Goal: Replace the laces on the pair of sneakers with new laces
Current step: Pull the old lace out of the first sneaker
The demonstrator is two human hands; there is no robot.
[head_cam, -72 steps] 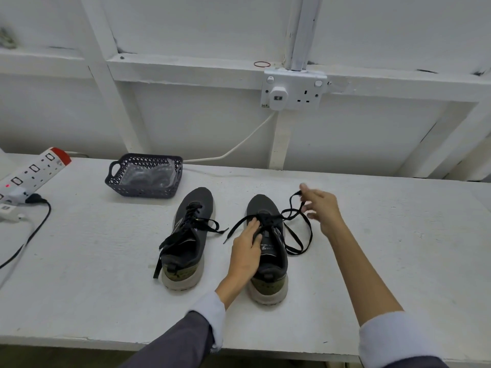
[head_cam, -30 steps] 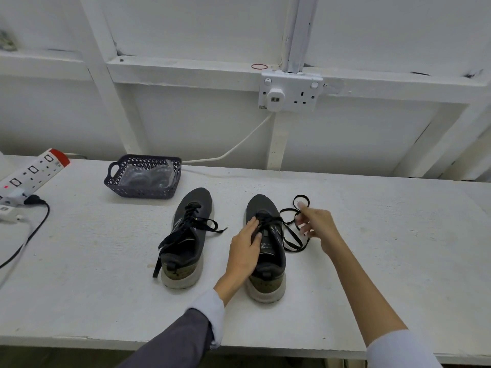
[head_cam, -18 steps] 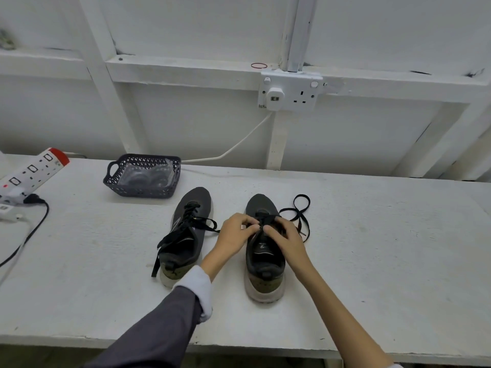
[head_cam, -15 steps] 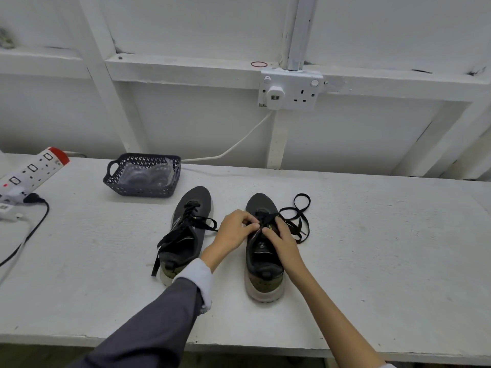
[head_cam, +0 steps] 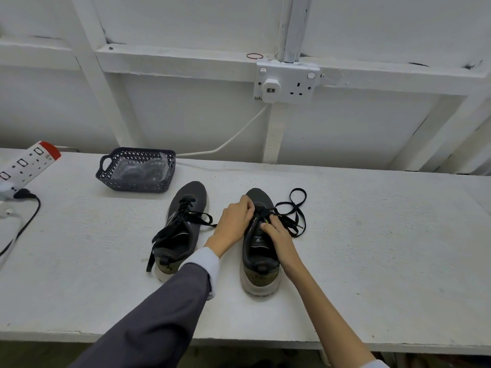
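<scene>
- The right sneaker (head_cam: 261, 274) stands in the middle of the white table (head_cam: 372, 248), toe pointing far and heel near; both hands work on its upper.
- The left hand (head_cam: 233, 221) reaches in from the left with its fingers curled, and its fingertips pinch the black lace (head_cam: 297, 208) at the far end of the eyelets.
- The right hand (head_cam: 276, 235) lies over the tongue with its fingers bent, gripping the same lace just near of the left hand; the two hands hide most of the lacing.
- The lace's free ends spill off the right side of the shoe in loose loops on the table.
- The left sneaker (head_cam: 186, 203) stands just beside it, parallel; its second lace (head_cam: 196, 220) hangs undone, one end trailing past the heel.
- The dark grey sleeve (head_cam: 159, 314) crosses in front of that sneaker's heel and covers part of it.
- A dark perforated basket (head_cam: 132, 185) sits farther left, near the wall, with clear plastic packets (head_cam: 138, 170) inside.
- A power strip (head_cam: 26, 162) lies at the far left edge, and a black cable (head_cam: 29, 211) runs from it towards the near side.
- On the wall a double socket (head_cam: 287, 82) holds a white plug, whose white cord (head_cam: 233, 136) drops to the table behind the basket.
- A red rubber band (head_cam: 254, 56) rests on the ledge above the socket.
</scene>
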